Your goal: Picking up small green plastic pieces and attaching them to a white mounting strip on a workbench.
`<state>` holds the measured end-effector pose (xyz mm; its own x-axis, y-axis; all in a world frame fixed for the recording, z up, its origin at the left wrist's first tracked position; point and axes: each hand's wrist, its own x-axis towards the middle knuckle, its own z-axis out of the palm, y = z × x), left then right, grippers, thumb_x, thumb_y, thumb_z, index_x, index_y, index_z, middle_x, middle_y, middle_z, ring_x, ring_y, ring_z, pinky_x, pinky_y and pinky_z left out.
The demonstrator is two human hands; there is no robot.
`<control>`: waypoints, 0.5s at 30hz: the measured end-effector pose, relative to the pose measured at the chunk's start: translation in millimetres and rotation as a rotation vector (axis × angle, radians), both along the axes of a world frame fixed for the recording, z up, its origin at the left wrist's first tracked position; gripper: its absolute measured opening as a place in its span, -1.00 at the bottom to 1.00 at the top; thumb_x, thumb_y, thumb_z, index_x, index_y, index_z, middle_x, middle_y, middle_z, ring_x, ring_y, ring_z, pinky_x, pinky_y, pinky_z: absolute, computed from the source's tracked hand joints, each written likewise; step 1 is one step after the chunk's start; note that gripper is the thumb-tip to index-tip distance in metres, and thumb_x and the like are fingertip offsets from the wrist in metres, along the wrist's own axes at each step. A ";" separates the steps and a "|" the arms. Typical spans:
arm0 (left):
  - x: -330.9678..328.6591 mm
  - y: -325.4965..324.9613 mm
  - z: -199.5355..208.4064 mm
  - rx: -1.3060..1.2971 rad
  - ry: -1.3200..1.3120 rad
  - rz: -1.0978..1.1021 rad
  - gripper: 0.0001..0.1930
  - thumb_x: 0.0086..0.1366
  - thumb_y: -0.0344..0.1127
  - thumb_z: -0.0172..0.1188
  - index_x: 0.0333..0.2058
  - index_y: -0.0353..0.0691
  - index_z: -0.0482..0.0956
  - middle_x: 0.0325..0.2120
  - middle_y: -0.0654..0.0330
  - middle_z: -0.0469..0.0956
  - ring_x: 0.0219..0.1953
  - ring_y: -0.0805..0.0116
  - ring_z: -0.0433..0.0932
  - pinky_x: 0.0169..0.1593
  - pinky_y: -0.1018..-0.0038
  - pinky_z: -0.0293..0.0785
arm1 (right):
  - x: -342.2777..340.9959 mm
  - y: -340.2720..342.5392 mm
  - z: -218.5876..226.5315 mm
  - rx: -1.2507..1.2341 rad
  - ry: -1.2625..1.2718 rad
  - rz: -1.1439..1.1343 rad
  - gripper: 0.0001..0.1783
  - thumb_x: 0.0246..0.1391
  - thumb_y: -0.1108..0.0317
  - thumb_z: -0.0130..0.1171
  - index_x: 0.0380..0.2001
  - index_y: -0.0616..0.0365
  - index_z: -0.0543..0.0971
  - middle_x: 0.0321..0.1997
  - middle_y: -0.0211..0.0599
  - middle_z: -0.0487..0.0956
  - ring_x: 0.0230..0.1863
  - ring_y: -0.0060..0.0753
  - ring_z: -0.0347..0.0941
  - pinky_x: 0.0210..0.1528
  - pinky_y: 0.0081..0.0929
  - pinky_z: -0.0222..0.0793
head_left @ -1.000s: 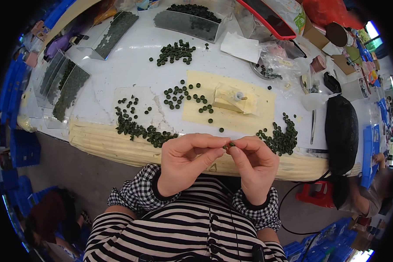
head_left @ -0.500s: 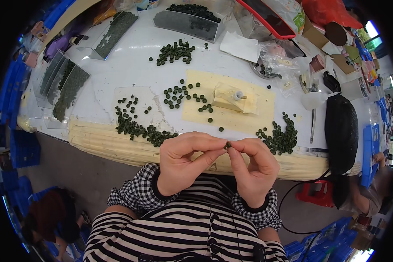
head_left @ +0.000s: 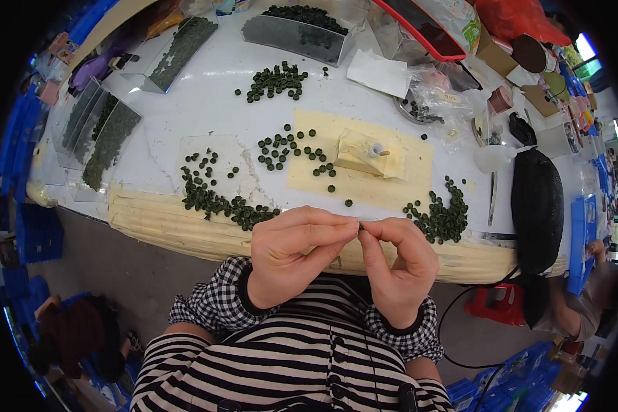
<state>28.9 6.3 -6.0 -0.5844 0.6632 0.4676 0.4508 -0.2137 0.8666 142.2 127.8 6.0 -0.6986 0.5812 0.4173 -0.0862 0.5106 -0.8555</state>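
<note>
Just above the table's padded front edge, my left hand [head_left: 296, 247] and my right hand [head_left: 402, 257] meet fingertip to fingertip. Between them they pinch a small dark green piece [head_left: 360, 227], mostly covered by the fingers. Left of my hands lies a heap of small dark green pieces [head_left: 220, 204]. To the right is another heap of green round pieces [head_left: 441, 216]. Loose green discs [head_left: 279, 152] are scattered farther in, some on a pale yellow sheet [head_left: 309, 189]. On that sheet stands a yellowish block [head_left: 357, 156] with a small peg on top.
Clear bins of green pieces [head_left: 295, 42] stand at the back and left. A red-edged phone [head_left: 422, 31], white paper [head_left: 378, 73], a metal dish [head_left: 419, 113], tweezers [head_left: 492, 199] and a black pouch [head_left: 537, 209] lie toward the right. Other people sit at both sides, beyond the table.
My fingertips have shifted very slightly, and less of the pinched green piece shows between them. At the lower left, another person's arm has moved. The pieces on the table stay put.
</note>
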 end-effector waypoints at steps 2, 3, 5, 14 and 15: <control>-0.2 0.1 -0.5 0.001 0.035 0.008 -0.75 0.08 -0.63 0.31 -0.22 -0.29 0.69 -0.30 0.07 0.66 -0.30 0.33 0.66 -0.24 0.56 0.59 | 0.2 -0.2 0.1 -0.002 -0.010 0.001 -0.85 -0.08 0.67 0.28 -0.36 0.32 0.63 -0.37 -0.15 0.63 -0.37 -0.34 0.57 -0.30 -0.56 0.45; -0.2 0.1 -1.2 0.005 0.047 0.013 -0.75 0.08 -0.63 0.32 -0.22 -0.29 0.69 -0.30 0.07 0.66 -0.30 0.33 0.66 -0.24 0.56 0.59 | 0.1 -0.6 0.1 0.017 -0.008 0.000 -0.84 -0.08 0.68 0.28 -0.35 0.32 0.63 -0.37 -0.15 0.63 -0.37 -0.34 0.57 -0.30 -0.56 0.45; -0.3 0.4 -1.3 0.005 0.046 0.025 -0.75 0.08 -0.64 0.31 -0.22 -0.29 0.69 -0.30 0.07 0.66 -0.31 0.33 0.66 -0.24 0.56 0.59 | -0.3 -2.3 1.3 0.055 -0.003 -0.001 -0.83 -0.07 0.68 0.27 -0.33 0.33 0.63 -0.37 -0.14 0.62 -0.37 -0.33 0.57 -0.30 -0.56 0.45; 0.1 -0.1 -3.5 0.019 -0.310 -0.028 -0.77 0.12 -0.66 0.28 -0.21 -0.37 0.66 -0.27 0.05 0.65 -0.27 0.36 0.66 -0.18 0.57 0.59 | 2.2 -4.0 1.7 0.011 -0.010 0.062 -0.80 -0.02 0.68 0.25 -0.26 0.36 0.64 -0.36 -0.14 0.62 -0.37 -0.35 0.56 -0.29 -0.57 0.46; 3.2 0.4 -1.9 0.040 -0.456 -0.027 -0.78 0.14 -0.66 0.27 -0.21 -0.38 0.66 -0.27 0.05 0.65 -0.27 0.36 0.66 -0.16 0.57 0.59 | 2.6 -4.1 1.3 0.000 -0.006 0.067 -0.80 -0.02 0.68 0.25 -0.26 0.35 0.64 -0.36 -0.14 0.62 -0.36 -0.35 0.56 -0.29 -0.58 0.46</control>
<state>32.1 6.8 -7.9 -0.7195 0.6675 0.1916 0.0189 -0.2570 0.9662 144.9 123.7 7.3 -0.7389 0.5328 0.4124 -0.1149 0.5035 -0.8563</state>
